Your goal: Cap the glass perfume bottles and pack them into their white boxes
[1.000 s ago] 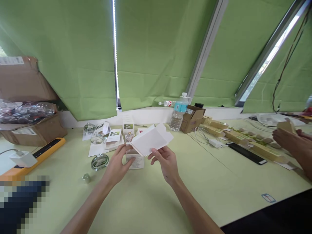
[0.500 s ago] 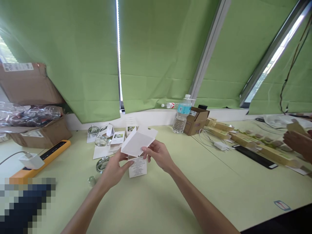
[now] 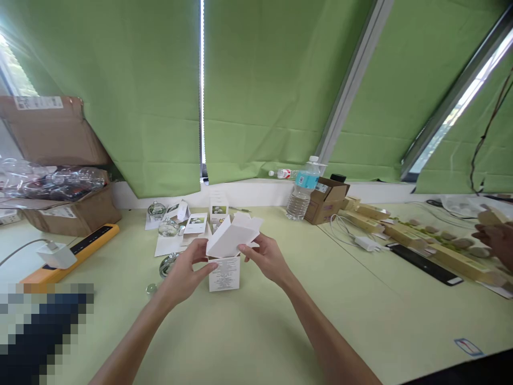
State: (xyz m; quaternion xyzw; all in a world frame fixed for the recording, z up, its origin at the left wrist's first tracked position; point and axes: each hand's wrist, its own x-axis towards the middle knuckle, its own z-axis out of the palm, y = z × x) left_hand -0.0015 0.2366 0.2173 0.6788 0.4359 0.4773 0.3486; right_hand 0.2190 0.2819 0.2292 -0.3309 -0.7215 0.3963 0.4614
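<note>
A small white box (image 3: 224, 276) with printed lines on its front stands upright on the table. My left hand (image 3: 188, 272) grips the box's upper left side, thumb on the front near the rim. Over the box's top, a folded white card piece (image 3: 230, 238) is tilted, its lower edge at the opening; I cannot tell how far it goes in. My right hand (image 3: 266, 259) pinches the card's right side, thumb in front. Beside my left hand lie a round glass bottle (image 3: 166, 264) and a small cap (image 3: 151, 289).
Behind are glass bottles (image 3: 168, 227) and white picture boxes (image 3: 196, 223). An orange power strip (image 3: 96, 240) and cardboard box (image 3: 76, 214) stand left. A water bottle (image 3: 300, 195), charger (image 3: 366, 243) and yellowish boxes (image 3: 404, 235) lie right, with another person's hand (image 3: 497, 238) at the edge.
The white card has tilted a little and its lower edge has come closer to the box's opening. The view has shifted slightly. Both hands keep their hold.
</note>
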